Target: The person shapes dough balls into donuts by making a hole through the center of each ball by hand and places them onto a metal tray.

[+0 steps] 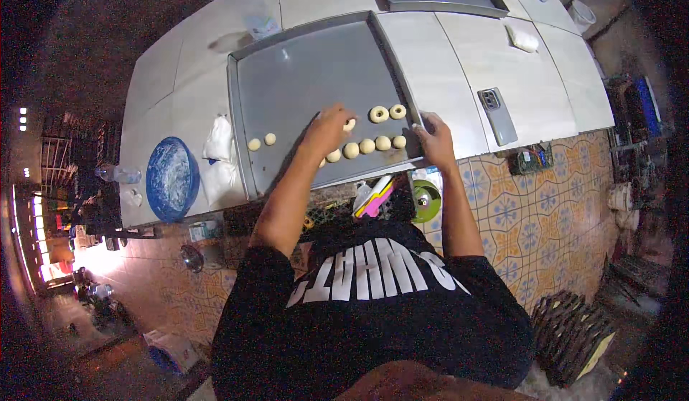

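Left hand (329,134) curls over a dough piece (349,124) in the grey tray (316,63), right hand (435,142) meets its rim; whether either grips, can't tell! Light, centred pressure should keep things round, like the dough rings (373,116) alongside.

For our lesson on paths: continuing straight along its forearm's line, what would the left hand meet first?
The left hand would likely cross bare tray to its far rim, near the right corner; depth is unclear.
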A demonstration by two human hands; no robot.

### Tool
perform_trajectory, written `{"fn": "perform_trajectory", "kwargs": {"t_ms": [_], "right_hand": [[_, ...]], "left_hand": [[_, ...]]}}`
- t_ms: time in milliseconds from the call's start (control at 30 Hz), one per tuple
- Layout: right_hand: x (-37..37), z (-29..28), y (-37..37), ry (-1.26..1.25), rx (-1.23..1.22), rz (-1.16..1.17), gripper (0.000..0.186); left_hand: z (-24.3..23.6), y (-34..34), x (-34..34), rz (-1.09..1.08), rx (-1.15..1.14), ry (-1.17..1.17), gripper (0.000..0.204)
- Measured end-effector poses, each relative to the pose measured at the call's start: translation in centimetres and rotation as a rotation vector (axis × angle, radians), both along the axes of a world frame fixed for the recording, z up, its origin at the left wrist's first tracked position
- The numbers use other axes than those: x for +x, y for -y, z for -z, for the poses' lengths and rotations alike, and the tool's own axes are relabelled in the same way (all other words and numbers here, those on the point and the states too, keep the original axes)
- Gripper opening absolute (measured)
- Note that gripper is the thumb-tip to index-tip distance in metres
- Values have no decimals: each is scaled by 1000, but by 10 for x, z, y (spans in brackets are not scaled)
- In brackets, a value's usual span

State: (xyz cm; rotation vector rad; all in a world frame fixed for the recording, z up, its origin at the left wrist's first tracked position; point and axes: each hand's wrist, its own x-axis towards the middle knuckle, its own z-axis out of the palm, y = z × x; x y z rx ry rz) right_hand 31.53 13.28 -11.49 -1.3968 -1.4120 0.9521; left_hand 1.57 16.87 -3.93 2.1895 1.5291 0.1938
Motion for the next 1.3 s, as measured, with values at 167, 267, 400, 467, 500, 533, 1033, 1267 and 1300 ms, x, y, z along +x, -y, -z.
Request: {"fn": "perform_trajectory", "kwargs": {"t_ms": [167, 267, 400, 467, 500, 533, 1033, 1267, 1300], "right_hand": [[-3, -5, 2, -71, -52, -5, 38], [0, -4, 1, 39, -25, 5, 37], [0, 1, -1, 21, -35, 15, 37], [-2, 0, 1, -94, -78, -1, 39], [-2, -1, 0, -90, -77, -3, 39], [-1, -1, 0, -60, -46, -11, 39], [-3, -14, 2, 30, -57, 5, 39], [2, 0, 0, 36, -23, -14, 39], [6, 11, -3, -4, 1, -16, 41]], "left_hand": [[1, 3, -8, 20, 5, 58, 45], [1, 0, -7, 50, -49, 83, 44], [6, -4, -2, 58, -26, 68, 44], [7, -3, 3, 21, 48, 54, 42], [7, -3, 4, 20, 49, 58, 42], [1, -1, 5, 27, 31, 43, 41], [5, -3, 14, 61, 103, 141, 39], [13, -8, 26, 74, 127, 130, 39], [8, -7, 30, 67, 122, 139, 41]]}}
